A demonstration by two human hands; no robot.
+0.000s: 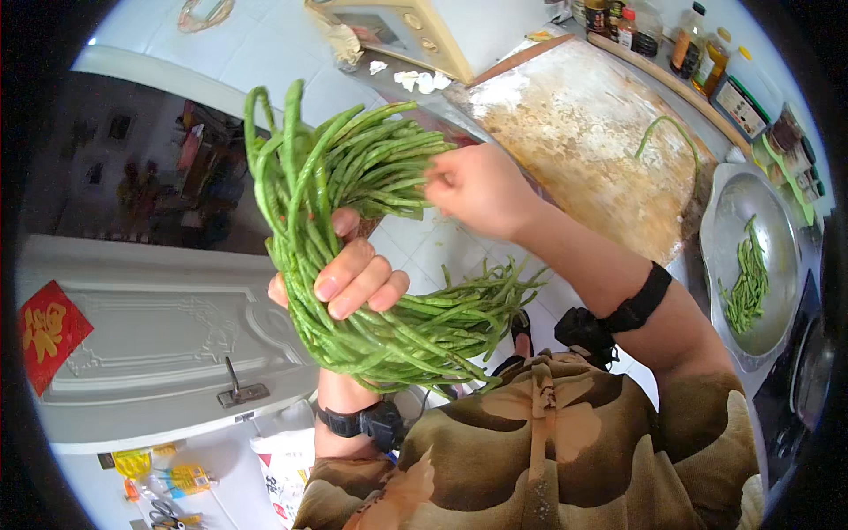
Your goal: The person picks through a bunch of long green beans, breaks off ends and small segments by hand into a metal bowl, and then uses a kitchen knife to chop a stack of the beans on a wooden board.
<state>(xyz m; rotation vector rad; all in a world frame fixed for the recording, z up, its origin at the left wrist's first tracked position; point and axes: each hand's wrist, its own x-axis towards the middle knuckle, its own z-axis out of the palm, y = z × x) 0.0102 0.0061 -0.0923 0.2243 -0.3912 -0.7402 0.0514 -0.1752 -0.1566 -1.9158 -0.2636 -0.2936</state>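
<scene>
A big bundle of long green yardlong beans (397, 331) droops on both sides of my left hand (358, 278), whose fingers are wrapped around its middle. My right hand (470, 189) is at the upper bean ends, fingers bent and slightly blurred; whether it pinches a bean cannot be told. One long bean (669, 126) lies curved on the floury wooden board (570, 139) at the upper right. Shorter bean pieces (748, 285) lie in a large metal basin (722, 199) at the far right.
Bottles (712, 59) and a wooden rolling pin (669, 86) line the board's far side. A cream-coloured appliance (411, 33) stands at the board's upper left, with crumpled white scraps (424, 81) near it. A white panelled door (165, 331) with a handle is on the left.
</scene>
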